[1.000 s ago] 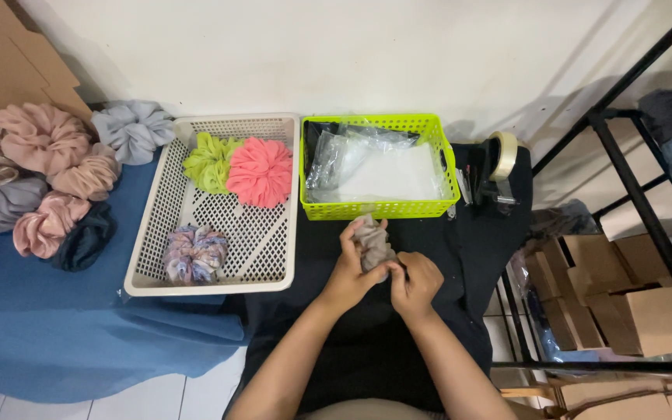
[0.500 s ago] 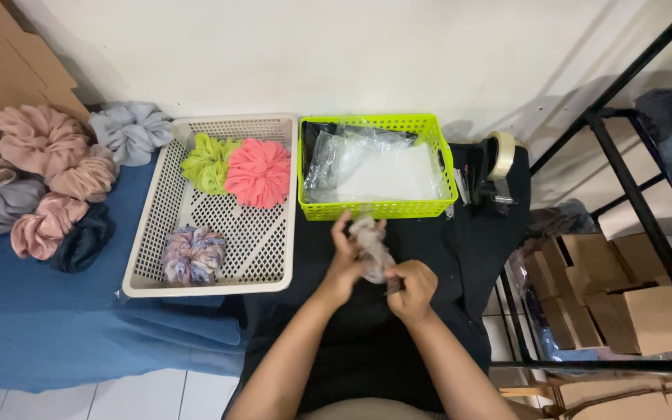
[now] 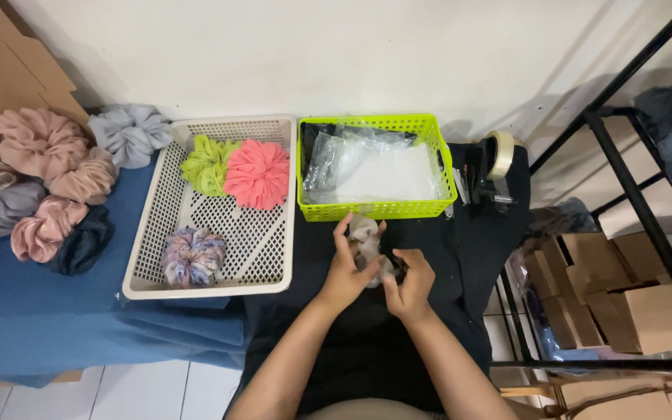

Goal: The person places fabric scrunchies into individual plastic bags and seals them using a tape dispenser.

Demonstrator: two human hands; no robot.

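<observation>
I see both hands working one grey-beige scrunchie (image 3: pixel 367 243) over the black cloth (image 3: pixel 460 264), just below the green basket (image 3: pixel 375 208). My left hand (image 3: pixel 345 272) grips the scrunchie from its 9 o'clock side, fingers curled up around the fabric. My right hand (image 3: pixel 410 281) sits at its 4 o'clock, fingers pinched closed on the lower edge; I cannot tell exactly how much fabric it has.

The green basket lies at 12 o'clock from the hands and holds clear plastic bags (image 3: pixel 383 167). At 2 o'clock, a tape dispenser (image 3: pixel 495 167) stands on the black cloth beside the basket.

At 10 o'clock sits the white perforated tray (image 3: pixel 157 225), touching the green basket's left side. Inside it are a lime scrunchie (image 3: pixel 205 163) and a coral-pink scrunchie (image 3: pixel 257 173) side by side at the far end, and a patterned purple scrunchie (image 3: pixel 192 257) near the front.

Farther out at 9 to 10 o'clock, a pile of pink, grey and dark scrunchies (image 3: pixel 40 179) rests on the blue cloth (image 3: pixel 40 311). At 3 o'clock, cardboard boxes (image 3: pixel 624 288) sit under a black metal rack (image 3: pixel 639 218).
</observation>
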